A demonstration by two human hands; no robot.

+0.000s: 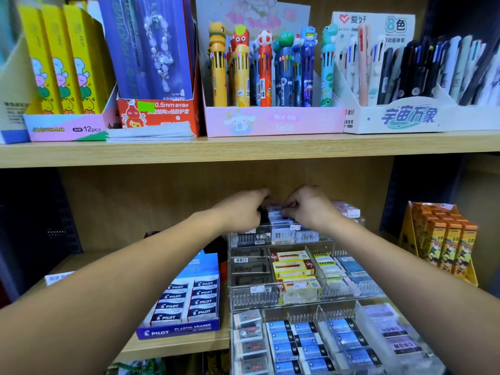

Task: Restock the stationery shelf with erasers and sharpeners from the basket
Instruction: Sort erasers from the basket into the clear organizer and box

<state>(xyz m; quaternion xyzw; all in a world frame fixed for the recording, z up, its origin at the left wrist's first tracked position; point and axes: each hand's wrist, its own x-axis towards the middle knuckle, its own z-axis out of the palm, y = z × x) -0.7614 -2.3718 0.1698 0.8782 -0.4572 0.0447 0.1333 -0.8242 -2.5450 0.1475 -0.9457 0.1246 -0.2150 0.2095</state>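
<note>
There, at the top tier of the clear acrylic organizer (316,239), both hands met over a small eraser (274,209), white-sleeved with a dark barcode on it. The right hand (311,207) pinched its end at about three o'clock, fingers curled tight. The left hand (243,209) closed round something dark at the eraser's nine o'clock side; what it held could not be told. The eraser sat between the two grips, above rows of barcoded erasers (289,234) in that tier.
</note>
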